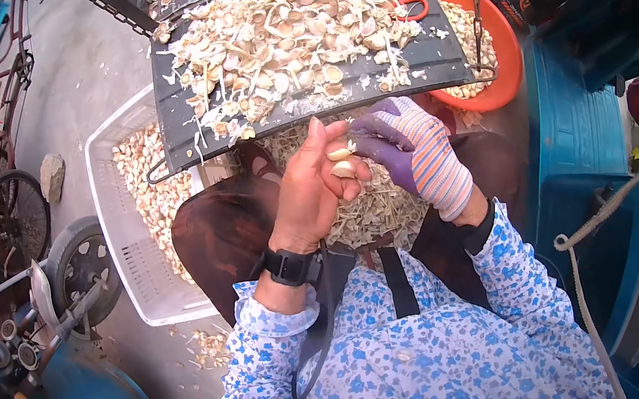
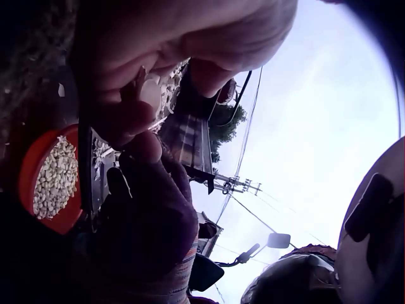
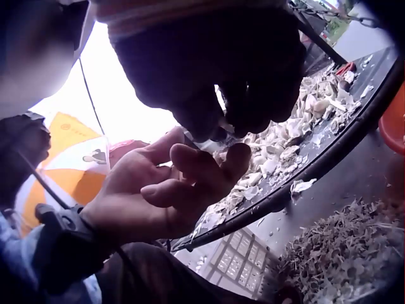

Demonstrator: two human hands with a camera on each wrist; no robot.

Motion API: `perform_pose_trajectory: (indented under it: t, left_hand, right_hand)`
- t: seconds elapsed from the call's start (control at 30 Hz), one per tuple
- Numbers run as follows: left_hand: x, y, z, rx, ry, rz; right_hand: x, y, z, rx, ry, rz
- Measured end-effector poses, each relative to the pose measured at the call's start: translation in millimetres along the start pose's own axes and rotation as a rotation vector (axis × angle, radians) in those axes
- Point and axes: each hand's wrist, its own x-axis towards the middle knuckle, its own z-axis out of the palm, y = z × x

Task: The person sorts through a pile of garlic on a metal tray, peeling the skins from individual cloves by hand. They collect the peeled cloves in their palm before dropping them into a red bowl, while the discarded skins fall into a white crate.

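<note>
The bare left hand (image 1: 312,185) is palm up below the front edge of a dark board, its fingers curled round pale garlic cloves (image 1: 343,170). The right hand (image 1: 412,151), in a purple-and-striped glove, meets the left fingertips and pinches something small and pale there, mostly hidden by the glove. In the left wrist view a pale clove (image 2: 150,94) shows between the left fingers, with the dark glove (image 2: 158,212) touching them. The right wrist view has the gloved hand (image 3: 209,69) above the left hand (image 3: 168,187).
Garlic skins and cloves (image 1: 290,29) heap on the board (image 1: 179,130), beside red-handled scissors (image 1: 414,8). A white crate (image 1: 125,259) of garlic stands left, an orange basin (image 1: 512,54) of cloves right. Peelings (image 1: 373,211) lie between the knees. Chains hang at the board's sides.
</note>
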Motion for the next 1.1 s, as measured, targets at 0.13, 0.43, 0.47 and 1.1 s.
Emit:
perform_pose_trajectory:
  t: [0.13, 0.43, 0.47, 1.1]
  left_hand:
    - [6, 6, 21, 0.347, 0.124, -0.106]
    - [22, 0, 30, 0.24, 0.098, -0.21]
    - [26, 0, 26, 0.175, 0.024, -0.194]
    - [202, 26, 139, 0.305, -0.089, 0.224]
  right_hand:
    - [10, 1, 14, -0.24, -0.299, -0.03]
    - [8, 13, 6, -0.008, -0.394, 0.195]
    - [8, 18, 2, 0.043, -0.359, 0.26]
    - [14, 105, -110, 1.473, 0.828, 0.697]
